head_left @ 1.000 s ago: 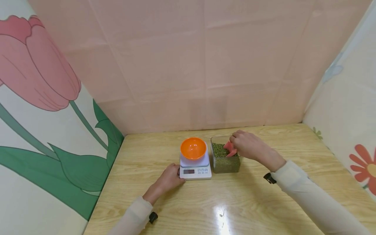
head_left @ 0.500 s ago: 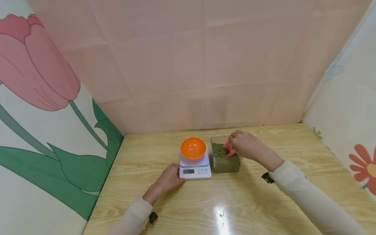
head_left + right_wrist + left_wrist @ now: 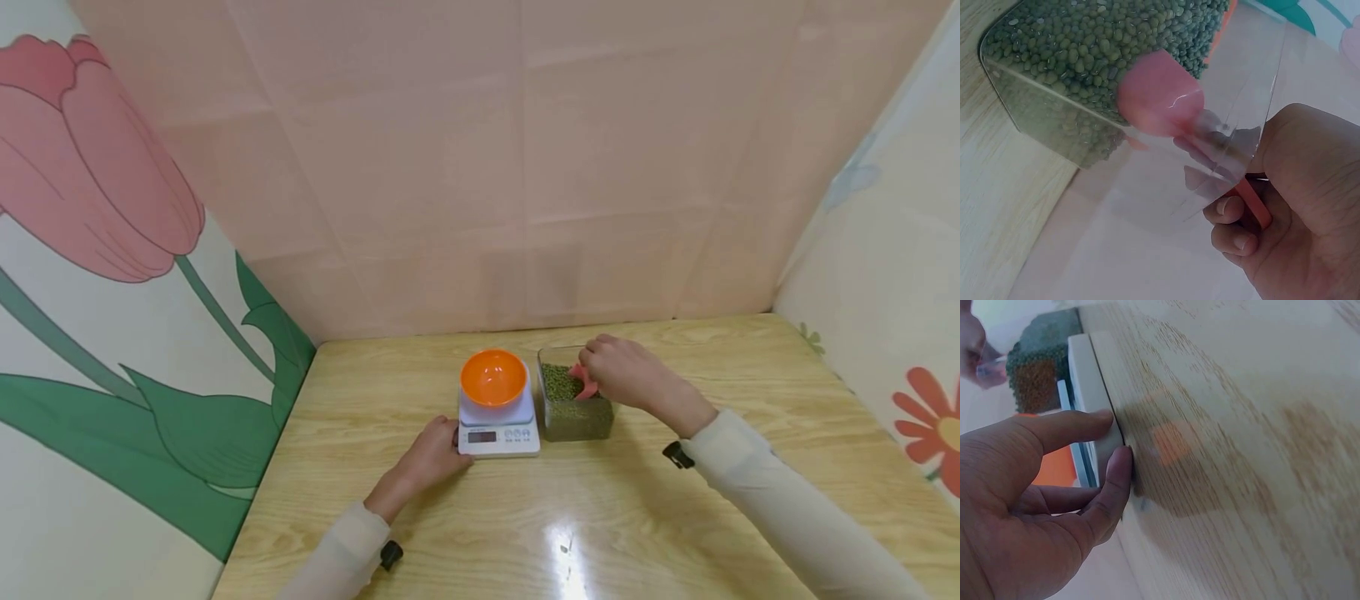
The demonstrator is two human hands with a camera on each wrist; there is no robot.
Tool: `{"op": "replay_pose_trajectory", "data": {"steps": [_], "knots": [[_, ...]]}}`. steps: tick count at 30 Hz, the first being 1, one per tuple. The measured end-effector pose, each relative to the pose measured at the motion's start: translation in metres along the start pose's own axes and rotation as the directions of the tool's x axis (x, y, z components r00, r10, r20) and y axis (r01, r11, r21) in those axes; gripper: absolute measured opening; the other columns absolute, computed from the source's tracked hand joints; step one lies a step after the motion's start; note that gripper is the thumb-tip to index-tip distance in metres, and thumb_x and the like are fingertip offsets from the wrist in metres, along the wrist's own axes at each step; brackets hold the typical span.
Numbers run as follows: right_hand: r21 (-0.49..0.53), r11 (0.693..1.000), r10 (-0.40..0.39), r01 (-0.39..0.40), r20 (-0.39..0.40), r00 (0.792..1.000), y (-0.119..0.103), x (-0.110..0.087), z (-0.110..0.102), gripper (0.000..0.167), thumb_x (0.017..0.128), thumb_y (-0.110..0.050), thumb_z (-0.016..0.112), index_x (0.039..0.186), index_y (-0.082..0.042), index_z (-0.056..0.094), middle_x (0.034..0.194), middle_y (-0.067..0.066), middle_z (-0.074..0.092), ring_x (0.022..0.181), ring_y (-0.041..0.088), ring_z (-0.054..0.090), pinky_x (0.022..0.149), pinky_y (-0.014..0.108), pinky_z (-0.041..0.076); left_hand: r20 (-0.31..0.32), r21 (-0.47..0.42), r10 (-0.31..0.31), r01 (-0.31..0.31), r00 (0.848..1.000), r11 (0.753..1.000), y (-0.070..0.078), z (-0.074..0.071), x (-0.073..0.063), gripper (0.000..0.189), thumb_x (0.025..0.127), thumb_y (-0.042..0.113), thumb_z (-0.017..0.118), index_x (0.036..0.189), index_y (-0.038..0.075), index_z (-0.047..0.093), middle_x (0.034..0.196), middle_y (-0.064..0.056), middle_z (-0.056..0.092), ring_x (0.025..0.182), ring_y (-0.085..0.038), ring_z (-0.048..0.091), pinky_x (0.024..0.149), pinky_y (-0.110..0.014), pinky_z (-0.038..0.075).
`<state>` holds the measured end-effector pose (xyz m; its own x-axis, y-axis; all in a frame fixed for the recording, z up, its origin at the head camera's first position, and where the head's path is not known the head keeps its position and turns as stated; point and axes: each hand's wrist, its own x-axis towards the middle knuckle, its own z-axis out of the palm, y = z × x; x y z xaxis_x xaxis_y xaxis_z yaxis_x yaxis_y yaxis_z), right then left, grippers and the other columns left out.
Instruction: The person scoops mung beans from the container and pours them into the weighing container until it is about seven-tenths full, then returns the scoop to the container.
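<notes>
Scale, head view: I have the white kitchen scale (image 3: 498, 442) on the wood-grain table (image 3: 660, 517), the orange bowl (image 3: 492, 379) upright on its platform.
Left hand, head view: I see the left hand (image 3: 433, 454) at the scale's front left corner, its grip clamped there.
Beans, head view: just right of the scale stands a clear container (image 3: 577, 425) of green beans (image 3: 558, 383).
Right hand, head view: the right hand (image 3: 626, 373) is at the container's right side, with the pink scoop (image 3: 587, 382) inside among the beans.
Wall, head view: a pink backdrop (image 3: 420, 167) rises behind the table.
Scale edge, left wrist view: my feed shows thumb (image 3: 1088, 425) and fingers bent against the scale, low by the tabletop; the bowl shows partly behind them.
Scoop, right wrist view: I get fingers curled on the handle (image 3: 1257, 206), this grip clamped on the scoop; through the clear wall its rounded end meets the beans. I cannot tell how full it is.
</notes>
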<state>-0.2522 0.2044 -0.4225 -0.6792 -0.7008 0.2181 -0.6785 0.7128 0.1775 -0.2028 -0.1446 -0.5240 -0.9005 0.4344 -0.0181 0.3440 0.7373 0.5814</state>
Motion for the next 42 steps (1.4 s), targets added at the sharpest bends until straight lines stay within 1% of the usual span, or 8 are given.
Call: {"op": "replay_pose_trajectory", "data": {"steps": [8, 15, 21, 25, 29, 34, 37, 42], "knots": [[0.021, 1.0, -0.003, 0.003, 0.008, 1.0, 0.0, 0.004, 0.008, 0.027, 0.094, -0.012, 0.081, 0.074, -0.013, 0.064, 0.077, 0.001, 0.066, 0.072, 0.019, 0.06, 0.064, 0.034, 0.053, 0.002, -0.003, -0.016, 0.016, 1.0, 1.0, 0.002, 0.0, -0.001, 0.051, 0.09, 0.013, 0.086, 0.137, 0.0, 0.068, 0.117, -0.01, 0.076, 0.088, -0.017, 0.048, 0.078, -0.029, 0.043], [0.027, 0.999, -0.018, 0.018, 0.009, 1.0, 0.002, 0.004, 0.011, 0.027, 0.087, -0.005, 0.086, 0.074, -0.013, 0.063, 0.076, 0.001, 0.064, 0.072, 0.019, 0.06, 0.065, 0.034, 0.053, -0.002, -0.019, -0.019, 0.019, 1.0, 1.0, 0.001, 0.001, -0.002, 0.05, 0.089, 0.011, 0.086, 0.135, -0.001, 0.069, 0.112, -0.009, 0.075, 0.087, -0.017, 0.047, 0.076, -0.029, 0.043], [0.052, 0.998, -0.019, 0.021, -0.022, 1.0, 0.006, 0.004, 0.015, 0.032, 0.094, -0.012, 0.081, 0.071, -0.014, 0.06, 0.075, 0.001, 0.064, 0.071, 0.02, 0.059, 0.063, 0.035, 0.051, 0.004, -0.008, -0.04, 0.04, 0.999, 0.999, -0.001, 0.001, -0.001, 0.05, 0.091, 0.014, 0.085, 0.137, 0.002, 0.068, 0.112, -0.006, 0.074, 0.089, -0.017, 0.048, 0.077, -0.028, 0.043], [0.063, 0.998, -0.02, 0.022, -0.026, 0.999, 0.007, 0.003, 0.017, 0.032, 0.097, -0.015, 0.079, 0.07, -0.016, 0.061, 0.076, 0.001, 0.065, 0.072, 0.02, 0.061, 0.064, 0.036, 0.051, 0.005, -0.01, -0.035, 0.035, 0.999, 0.999, 0.0, 0.001, -0.001, 0.051, 0.091, 0.014, 0.085, 0.136, 0.001, 0.068, 0.111, -0.007, 0.074, 0.088, -0.017, 0.048, 0.076, -0.028, 0.043], [0.078, 0.997, -0.023, 0.025, -0.022, 0.999, 0.008, 0.001, 0.017, 0.026, 0.095, -0.01, 0.08, 0.073, -0.015, 0.067, 0.079, 0.0, 0.067, 0.075, 0.02, 0.063, 0.067, 0.036, 0.054, 0.006, -0.012, -0.024, 0.024, 1.0, 1.0, 0.0, 0.001, 0.0, 0.05, 0.091, 0.013, 0.085, 0.136, 0.0, 0.068, 0.111, -0.007, 0.074, 0.088, -0.017, 0.047, 0.076, -0.028, 0.043], [0.081, 0.996, -0.038, 0.042, -0.045, 0.998, 0.009, -0.001, 0.015, 0.024, 0.087, 0.001, 0.083, 0.076, -0.013, 0.068, 0.08, 0.001, 0.068, 0.077, 0.021, 0.064, 0.07, 0.037, 0.056, -0.002, -0.011, -0.005, 0.004, 1.0, 1.0, 0.0, 0.002, 0.0, 0.048, 0.091, 0.012, 0.083, 0.135, 0.0, 0.069, 0.111, -0.009, 0.076, 0.088, -0.017, 0.047, 0.076, -0.029, 0.042], [0.083, 0.995, -0.043, 0.047, -0.051, 0.998, 0.01, -0.002, 0.014, 0.024, 0.085, 0.005, 0.084, 0.077, -0.013, 0.068, 0.082, 0.002, 0.069, 0.078, 0.022, 0.065, 0.071, 0.038, 0.057, -0.001, -0.016, -0.006, 0.006, 1.0, 1.0, 0.0, 0.002, 0.0, 0.049, 0.091, 0.011, 0.084, 0.136, 0.0, 0.069, 0.113, -0.009, 0.076, 0.088, -0.017, 0.048, 0.077, -0.029, 0.043], [0.102, 0.994, -0.035, 0.039, -0.039, 0.999, 0.011, -0.001, 0.014, 0.023, 0.084, 0.006, 0.083, 0.079, -0.013, 0.07, 0.083, 0.002, 0.07, 0.08, 0.022, 0.066, 0.074, 0.039, 0.057, 0.013, -0.02, -0.034, 0.034, 0.999, 0.999, 0.0, 0.001, 0.0, 0.051, 0.091, 0.013, 0.085, 0.138, 0.001, 0.068, 0.117, -0.008, 0.075, 0.091, -0.018, 0.049, 0.078, -0.03, 0.044]]}}
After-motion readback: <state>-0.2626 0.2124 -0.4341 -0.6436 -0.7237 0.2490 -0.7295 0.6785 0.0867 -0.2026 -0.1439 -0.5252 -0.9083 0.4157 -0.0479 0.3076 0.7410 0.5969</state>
